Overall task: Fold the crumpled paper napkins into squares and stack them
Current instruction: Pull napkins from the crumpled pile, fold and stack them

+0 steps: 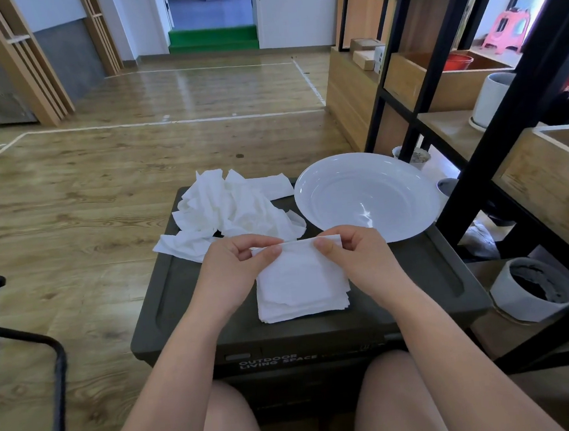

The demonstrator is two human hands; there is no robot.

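White napkin (296, 248) pinched by left hand (236, 267) and right hand (358, 253) above stack (301, 303).

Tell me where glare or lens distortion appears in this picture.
Head view: bright glare spots sit inside the white bowl and on the shiny floor far off; the wide lens bends the black shelf frame at right; the napkin stack stays sharp.

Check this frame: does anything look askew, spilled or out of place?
Mostly tidy. The stack of folded napkins is slightly uneven, its lower layers fanning out at the right corner. One crumpled napkin hangs over the box lid's left edge. The plate also juts past the lid's right edge.
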